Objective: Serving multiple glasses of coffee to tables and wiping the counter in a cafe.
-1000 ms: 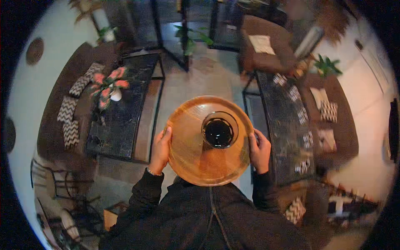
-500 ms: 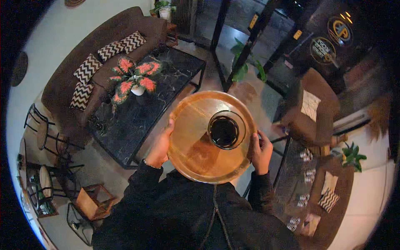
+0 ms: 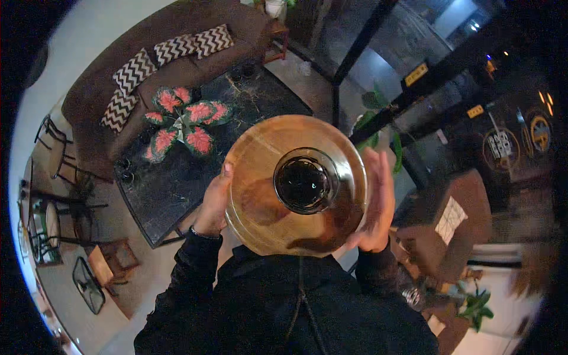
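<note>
The round wooden tray (image 3: 260,207) rides at chest height, left hand (image 3: 213,204) and right hand (image 3: 374,204) clamped on opposite rims. It looks stiff and light, but the glass of dark drink (image 3: 305,180) near its centre is probably fragile and spill-prone, so level rim grips suit.

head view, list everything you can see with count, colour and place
tray: 1, round, wooden, held at chest height
glass: 1, clear with dark drink, on the tray
low table: 1, black, left of the tray
plant: 1, pink and green leaves, on the low table
sofa: 1, brown, upper left
cushions: 4, black and white zigzag, on the sofa
armchair: 1, brown, right
left hand: on the tray's left rim
right hand: on the tray's right rim
</note>
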`<state>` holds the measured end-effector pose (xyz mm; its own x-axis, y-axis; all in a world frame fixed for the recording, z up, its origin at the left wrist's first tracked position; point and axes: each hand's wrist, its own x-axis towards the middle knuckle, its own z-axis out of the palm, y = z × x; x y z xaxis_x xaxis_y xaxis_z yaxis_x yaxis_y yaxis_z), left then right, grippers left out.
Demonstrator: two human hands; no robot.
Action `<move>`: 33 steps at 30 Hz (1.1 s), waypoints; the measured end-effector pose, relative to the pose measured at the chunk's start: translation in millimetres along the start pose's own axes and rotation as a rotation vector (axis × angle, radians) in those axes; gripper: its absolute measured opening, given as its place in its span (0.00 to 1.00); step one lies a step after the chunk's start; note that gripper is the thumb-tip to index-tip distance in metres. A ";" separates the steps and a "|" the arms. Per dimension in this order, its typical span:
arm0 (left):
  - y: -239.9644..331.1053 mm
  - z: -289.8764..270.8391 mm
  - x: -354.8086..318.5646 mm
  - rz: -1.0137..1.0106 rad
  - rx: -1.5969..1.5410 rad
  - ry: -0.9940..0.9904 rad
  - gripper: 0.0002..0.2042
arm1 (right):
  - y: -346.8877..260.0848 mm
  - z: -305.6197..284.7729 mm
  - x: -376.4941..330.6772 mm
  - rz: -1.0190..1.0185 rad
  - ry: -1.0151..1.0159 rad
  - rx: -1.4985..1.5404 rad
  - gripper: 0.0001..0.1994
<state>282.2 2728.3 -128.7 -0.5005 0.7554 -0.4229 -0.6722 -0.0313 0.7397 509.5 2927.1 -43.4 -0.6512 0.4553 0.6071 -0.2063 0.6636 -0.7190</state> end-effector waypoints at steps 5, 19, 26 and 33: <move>-0.4 32.1 63.3 0.109 -0.081 0.116 0.29 | 34.8 8.2 101.2 -0.044 -0.323 -0.047 0.65; 17.5 2.0 241.9 0.339 -0.224 0.217 0.27 | 200.8 63.6 269.5 -0.017 -0.399 0.108 0.53; 52.0 -35.3 250.5 0.344 -0.404 0.547 0.31 | 274.1 102.6 365.3 0.045 -0.363 0.207 0.52; 30.5 -31.0 230.2 0.559 -0.380 0.849 0.31 | 385.8 148.8 410.9 0.003 -0.403 0.185 0.46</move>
<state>129.6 2880.9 -219.7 -0.9043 -0.1235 -0.4087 -0.2837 -0.5415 0.7914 53.6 3281.9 -121.6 -0.8772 0.1644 0.4512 -0.3079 0.5283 -0.7912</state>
